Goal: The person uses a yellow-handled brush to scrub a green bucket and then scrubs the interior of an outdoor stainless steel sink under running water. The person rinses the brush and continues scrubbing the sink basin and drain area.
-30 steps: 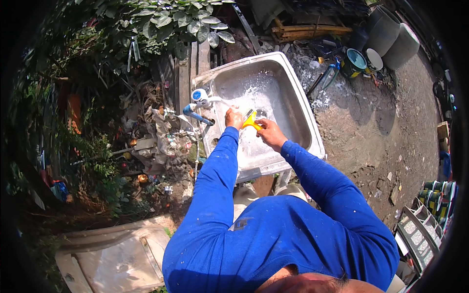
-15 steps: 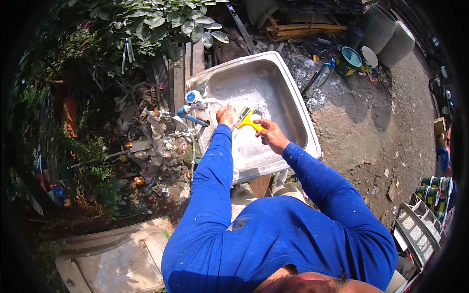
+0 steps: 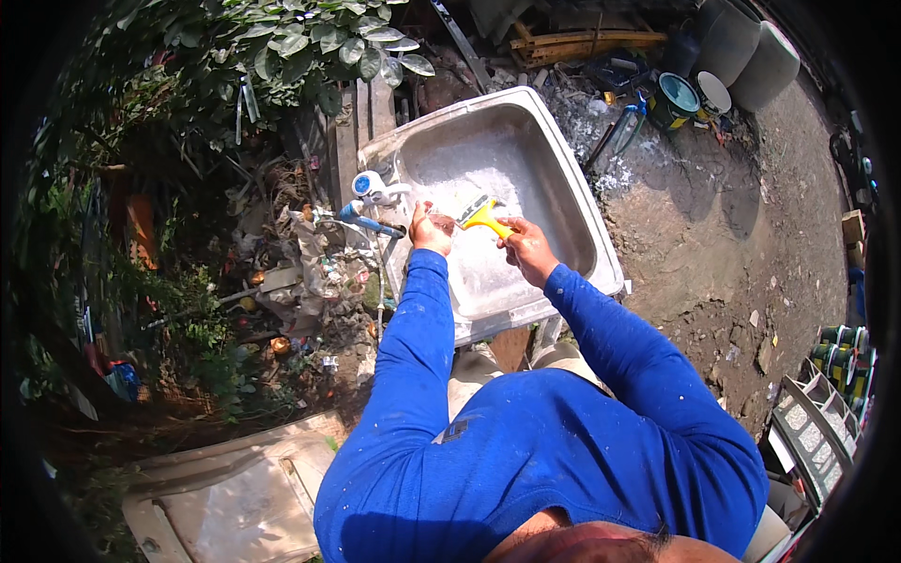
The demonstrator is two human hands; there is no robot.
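In my right hand point(image 3: 530, 251) is a yellow-handled tool point(image 3: 487, 219) with a wide, flat metal-coloured head; whether it is a brush or a scraper I cannot tell. My fingers are closed round its handle. My left hand point(image 3: 431, 232) is turned partly palm up, fingers apart, beside the tool's head. Both hands are over a worn metal sink basin point(image 3: 549, 178) with whitish wet patches on its bottom. A white tap point(image 3: 375, 189) with a blue top stands at the basin's left edge, close to my left hand.
A blue-grey pipe point(image 3: 371, 222) juts out by the tap. Rubble and litter point(image 3: 305, 272) lie left of the basin, under leafy branches point(image 3: 319, 42). Buckets point(image 3: 678, 98) stand at the far right on bare dirt ground point(image 3: 694, 235). A second basin point(image 3: 235, 511) lies at the near left.
My left hand has turned palm up and its fingers have opened away from the tool. My right hand has shifted slightly to the right and up with the tool.
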